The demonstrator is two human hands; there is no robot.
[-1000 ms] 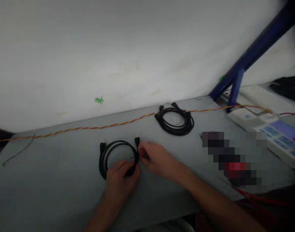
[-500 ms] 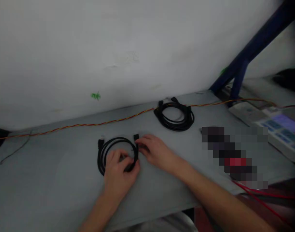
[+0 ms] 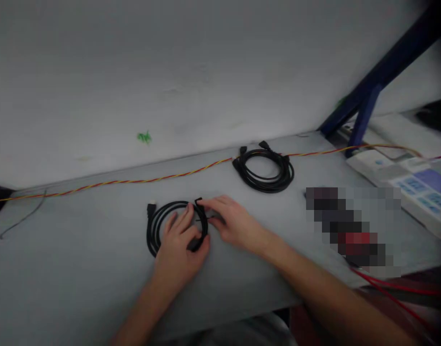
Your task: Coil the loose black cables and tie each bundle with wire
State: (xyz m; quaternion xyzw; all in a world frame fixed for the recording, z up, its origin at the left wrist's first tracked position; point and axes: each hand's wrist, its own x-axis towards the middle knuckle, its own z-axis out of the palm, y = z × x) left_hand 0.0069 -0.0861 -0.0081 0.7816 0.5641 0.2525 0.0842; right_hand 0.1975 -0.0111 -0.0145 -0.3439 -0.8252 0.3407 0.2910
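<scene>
A coiled black cable (image 3: 165, 207) lies on the grey table, with a dark plug that has a pale tip at its upper left and another plug end at its upper right. My left hand (image 3: 182, 240) rests over the coil, thumb and fingers closed around its right side. From the right, my right hand (image 3: 233, 221) reaches to the same coil, its index finger by the upper right plug and its thumb lower down against the cable's outer side. A short thin dark strand, perhaps a tie, crosses the cable by that thumb; the fingers partly hide it.
A second black cable coil (image 3: 265, 185) lies near the wall. Behind it a twisted red and yellow wire (image 3: 144, 180) runs along the table. At the right stand a pale device with blue panels (image 3: 422, 192) and a blue metal frame (image 3: 366, 113). A pixelated patch hides something.
My left fingers have stretched up toward the top of the coil. My right index finger has tipped the upper right plug slightly left. The view has shifted a little.
</scene>
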